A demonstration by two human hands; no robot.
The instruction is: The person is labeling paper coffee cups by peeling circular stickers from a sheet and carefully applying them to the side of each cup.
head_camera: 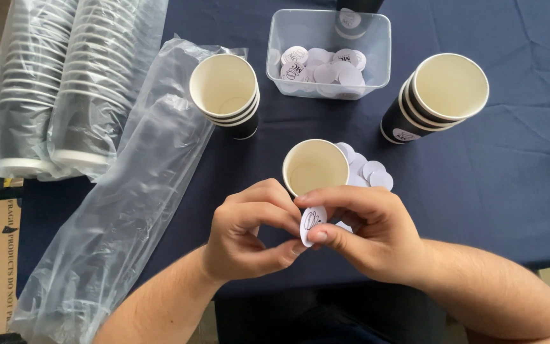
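Note:
Both hands meet over the near edge of a table covered in dark blue cloth point(510, 165). My left hand point(249, 232) and my right hand point(364, 232) pinch a small round white sticker point(311, 224) with a dark printed mark between their fingertips. Just beyond the fingers a single black paper cup point(315, 167) with a cream inside stands upright. A few loose round stickers point(367, 171) lie right of that cup.
Two short stacks of black cups stand upright, one at centre left point(225, 92) and one at right point(437, 95). A clear plastic tub point(329, 54) of round stickers sits at the back. Empty plastic sleeve point(128, 204) and bagged cup stacks point(58, 83) lie left.

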